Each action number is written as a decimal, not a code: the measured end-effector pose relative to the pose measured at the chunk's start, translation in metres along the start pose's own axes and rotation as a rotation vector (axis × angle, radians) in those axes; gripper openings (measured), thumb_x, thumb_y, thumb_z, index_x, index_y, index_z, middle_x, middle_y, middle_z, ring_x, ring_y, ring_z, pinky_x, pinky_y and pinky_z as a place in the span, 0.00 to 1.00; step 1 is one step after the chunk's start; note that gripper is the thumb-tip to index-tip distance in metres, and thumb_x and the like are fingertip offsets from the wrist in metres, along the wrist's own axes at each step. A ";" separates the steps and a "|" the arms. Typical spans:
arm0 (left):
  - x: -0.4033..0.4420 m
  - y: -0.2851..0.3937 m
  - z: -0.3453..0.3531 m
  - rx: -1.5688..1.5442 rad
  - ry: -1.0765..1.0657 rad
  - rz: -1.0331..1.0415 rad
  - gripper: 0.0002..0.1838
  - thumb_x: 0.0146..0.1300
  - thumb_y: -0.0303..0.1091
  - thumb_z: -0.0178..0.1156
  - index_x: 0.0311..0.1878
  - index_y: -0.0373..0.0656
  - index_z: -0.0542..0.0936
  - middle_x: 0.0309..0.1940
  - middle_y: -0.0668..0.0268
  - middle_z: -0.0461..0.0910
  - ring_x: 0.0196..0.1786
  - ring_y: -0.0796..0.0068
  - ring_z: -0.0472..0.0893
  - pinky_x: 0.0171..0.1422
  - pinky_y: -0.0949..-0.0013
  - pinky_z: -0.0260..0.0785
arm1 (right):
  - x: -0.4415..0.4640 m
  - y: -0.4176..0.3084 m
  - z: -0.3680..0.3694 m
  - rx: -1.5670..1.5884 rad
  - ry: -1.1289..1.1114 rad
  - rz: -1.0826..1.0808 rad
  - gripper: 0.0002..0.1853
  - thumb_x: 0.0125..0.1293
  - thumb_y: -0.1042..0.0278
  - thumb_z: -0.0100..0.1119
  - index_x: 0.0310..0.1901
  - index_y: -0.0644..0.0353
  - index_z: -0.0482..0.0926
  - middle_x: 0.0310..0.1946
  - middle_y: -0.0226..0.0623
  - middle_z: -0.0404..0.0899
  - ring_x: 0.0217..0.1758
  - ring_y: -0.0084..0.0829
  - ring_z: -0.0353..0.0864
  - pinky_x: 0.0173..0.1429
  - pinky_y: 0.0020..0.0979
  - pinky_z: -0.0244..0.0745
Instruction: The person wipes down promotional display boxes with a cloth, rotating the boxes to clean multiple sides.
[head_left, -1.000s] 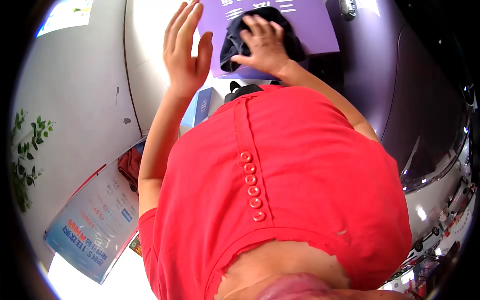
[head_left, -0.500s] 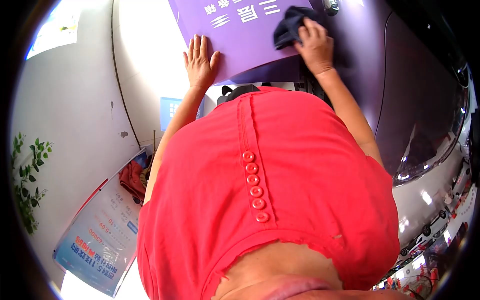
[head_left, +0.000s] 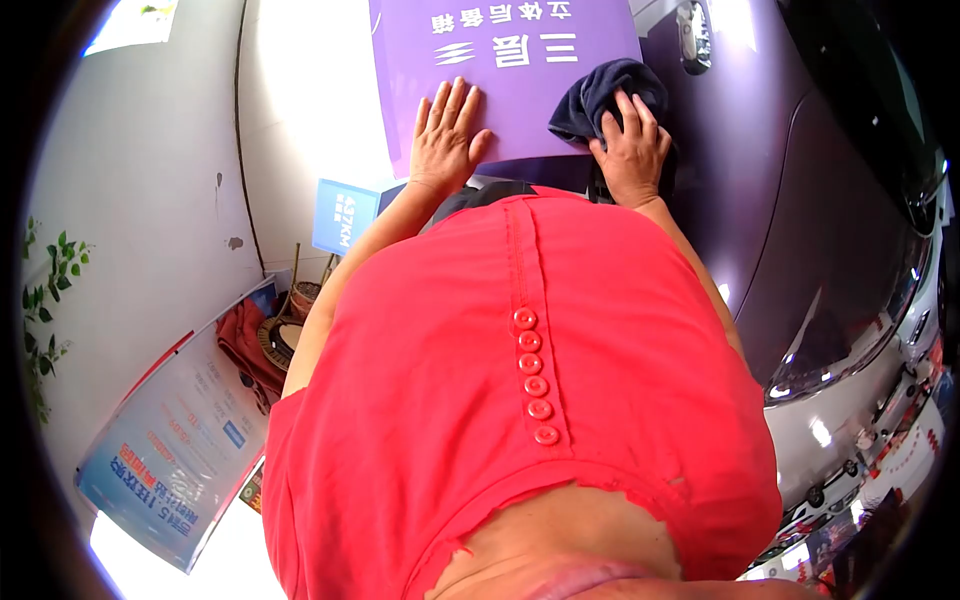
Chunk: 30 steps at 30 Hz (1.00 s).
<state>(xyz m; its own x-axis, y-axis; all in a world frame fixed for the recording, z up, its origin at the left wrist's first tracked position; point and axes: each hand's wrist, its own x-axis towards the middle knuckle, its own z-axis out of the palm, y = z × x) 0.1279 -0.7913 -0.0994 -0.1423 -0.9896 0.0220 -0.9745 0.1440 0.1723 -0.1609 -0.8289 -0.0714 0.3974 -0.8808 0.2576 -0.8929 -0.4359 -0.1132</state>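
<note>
The right hand [head_left: 632, 155] is gripping a dark cloth [head_left: 600, 95], its fingers bending over the bunched fabric and its thumb pressing along the near side. The cloth is looking soft and matte, navy to black, gathering into rounded folds and tapering to a point on the left; it is lying across the right edge of a purple panel [head_left: 540, 115], near the corner closest to the person. The left hand [head_left: 446, 145] is holding nothing: it is resting palm down on the same panel, fingers extending and thumb standing apart. The panel is showing a flat, smooth face, with white lettering [head_left: 510, 50] running upside down across it. To the right, a purple car [head_left: 740, 190] is curving away, its glossy paint catching pale reflections. To the left, a blue box [head_left: 345, 215] is showing "437KM" on a flat side. Below, a red shirt [head_left: 440, 340] is draping in soft creases around a row of round, shiny buttons [head_left: 530, 363].

Compared with half a second ago, the right hand and cloth are sitting closer to the panel's near edge, the left hand is lying farther in from the left edge, and a second row of lettering is showing.
</note>
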 end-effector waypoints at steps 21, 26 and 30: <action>0.000 -0.008 -0.008 -0.086 -0.060 0.019 0.35 0.75 0.56 0.44 0.80 0.50 0.57 0.81 0.62 0.51 0.84 0.62 0.46 0.86 0.54 0.32 | 0.305 0.022 0.132 -0.160 0.153 0.209 0.22 0.64 0.41 0.60 0.53 0.45 0.83 0.65 0.29 0.71 0.68 0.43 0.67 0.61 0.62 0.61; 0.000 -0.009 -0.008 -0.117 -0.084 0.013 0.36 0.75 0.55 0.45 0.80 0.49 0.57 0.82 0.62 0.50 0.84 0.62 0.45 0.86 0.53 0.33 | 0.323 -0.095 0.152 -0.033 0.167 -0.182 0.22 0.62 0.40 0.61 0.52 0.41 0.82 0.64 0.24 0.71 0.65 0.40 0.68 0.57 0.63 0.64; -0.002 -0.011 -0.005 -0.127 0.023 0.040 0.33 0.74 0.53 0.48 0.76 0.47 0.63 0.79 0.60 0.58 0.82 0.61 0.53 0.85 0.54 0.38 | 0.255 -0.185 0.138 0.278 0.158 -0.487 0.17 0.60 0.48 0.64 0.48 0.41 0.83 0.60 0.21 0.74 0.64 0.34 0.67 0.57 0.55 0.61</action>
<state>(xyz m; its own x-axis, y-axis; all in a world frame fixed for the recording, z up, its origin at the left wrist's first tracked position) 0.1393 -0.7910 -0.0963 -0.1749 -0.9831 0.0537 -0.9381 0.1829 0.2942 0.1348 -0.9982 -0.1170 0.6928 -0.5373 0.4810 -0.5172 -0.8350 -0.1878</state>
